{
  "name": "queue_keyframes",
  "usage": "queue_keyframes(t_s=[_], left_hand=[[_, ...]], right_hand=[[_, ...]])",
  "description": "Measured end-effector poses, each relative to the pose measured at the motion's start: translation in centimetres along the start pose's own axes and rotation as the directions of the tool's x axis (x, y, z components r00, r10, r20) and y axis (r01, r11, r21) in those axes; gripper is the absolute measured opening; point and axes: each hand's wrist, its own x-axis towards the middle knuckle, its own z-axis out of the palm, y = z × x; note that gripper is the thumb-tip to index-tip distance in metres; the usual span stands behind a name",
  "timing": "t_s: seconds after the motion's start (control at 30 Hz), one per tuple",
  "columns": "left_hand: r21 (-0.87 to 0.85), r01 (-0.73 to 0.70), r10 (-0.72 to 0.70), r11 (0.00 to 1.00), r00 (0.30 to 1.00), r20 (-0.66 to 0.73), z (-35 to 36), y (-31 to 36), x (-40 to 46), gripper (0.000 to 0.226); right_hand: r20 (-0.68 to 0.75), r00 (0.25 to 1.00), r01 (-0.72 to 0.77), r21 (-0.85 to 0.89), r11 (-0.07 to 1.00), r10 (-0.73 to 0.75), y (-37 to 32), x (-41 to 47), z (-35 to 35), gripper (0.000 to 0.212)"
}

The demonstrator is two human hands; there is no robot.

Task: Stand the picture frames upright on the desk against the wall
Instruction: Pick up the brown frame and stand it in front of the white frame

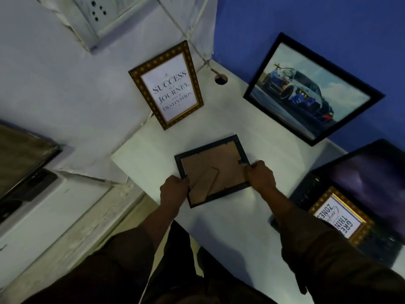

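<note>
A small black frame (210, 170) shows its brown cardboard back and folded stand, held just over the white desk (219, 128). My left hand (174, 189) grips its lower left edge and my right hand (259, 175) grips its right edge. A gold-bordered "Success is a journey" frame (167, 85) stands upright against the white wall. A larger black frame with a car picture (306, 93) leans on the blue wall. Another gold-bordered text frame (340, 216) lies flat on the laptop at the right.
An open laptop (361, 176) with a dark screen sits at the desk's right side. A cable hole (221, 79) with cords is in the desk's back corner. A wall socket box (98, 16) hangs above. A white unit with a dark device (28, 183) stands at the left.
</note>
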Motion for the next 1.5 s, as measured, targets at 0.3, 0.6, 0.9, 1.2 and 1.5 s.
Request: queue_keyframes(t_s=[0.3, 0.6, 0.9, 1.2, 1.5], left_hand=[[0.363, -0.25, 0.242, 0.897, 0.968, 0.068, 0.8, -1.0, -4.0, 0.076], [0.609, -0.535, 0.68, 0.585, 0.734, -0.008, -2.0, -0.5, -8.9, 0.057], [0.198, -0.758, 0.736, 0.622, 0.652, 0.184, -4.4, 0.5, -13.1, 0.024], [-0.295, -0.472, 0.553, 0.831, 0.643, 0.531, -1.5, -4.0, -18.8, 0.031], [-0.203, -0.53, 0.483, 0.823, 0.467, 0.741, 6.7, -2.3, -26.1, 0.031]], right_hand=[[0.022, 0.948, 0.307, 0.188, 0.933, -0.316, -3.0, -3.6, -2.8, 0.033], [0.047, 0.931, 0.302, 0.462, 0.834, -0.363, -9.7, -11.6, -6.6, 0.02], [-0.159, 0.957, 0.284, 0.7, 0.656, -0.245, -6.2, -18.5, -9.7, 0.032], [-0.361, 0.928, 0.168, 0.623, 0.764, 0.09, 10.8, -24.4, -7.2, 0.034], [-0.36, 0.922, 0.266, 0.853, 0.449, 0.139, 20.8, -30.0, -10.0, 0.034]])
